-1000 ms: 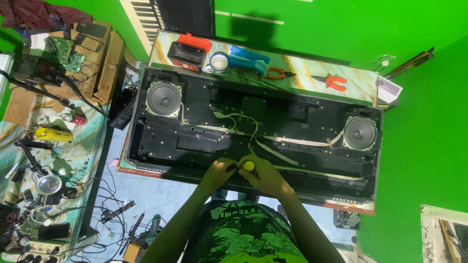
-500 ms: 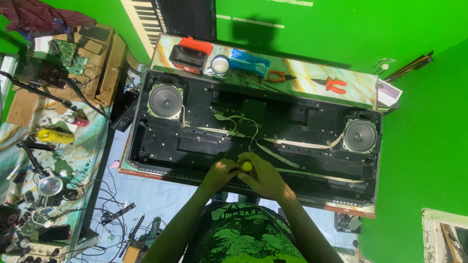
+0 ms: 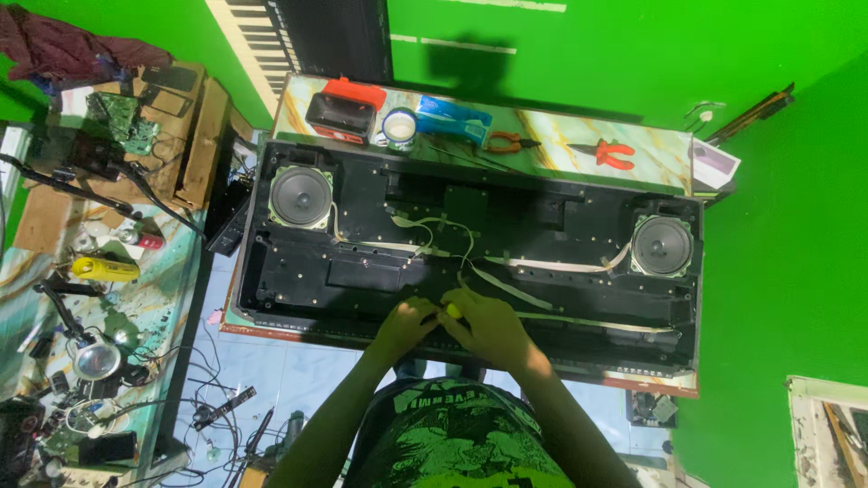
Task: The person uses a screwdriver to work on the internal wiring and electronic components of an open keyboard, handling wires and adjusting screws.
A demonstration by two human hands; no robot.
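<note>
An opened black keyboard case (image 3: 362, 271) lies across a table, with a round speaker at the left (image 3: 300, 196) and another at the right (image 3: 662, 246), and pale ribbon cables (image 3: 533, 264) running between them. Both my hands meet at the case's near edge. My right hand (image 3: 488, 323) is closed around a small yellow-handled tool (image 3: 451, 311). My left hand (image 3: 407, 323) rests beside it, fingers curled on the case; what lies under them is hidden.
Behind the case sit a red-and-black box (image 3: 344, 108), a white mug (image 3: 399, 128), a blue pack (image 3: 452, 116) and two red-handled pliers (image 3: 608, 152). A cluttered bench (image 3: 81, 298) with wires and tools stands at the left. Green walls surround.
Both hands stay at the same spot on the case's near edge. The view has shifted slightly; nothing else has visibly moved.
</note>
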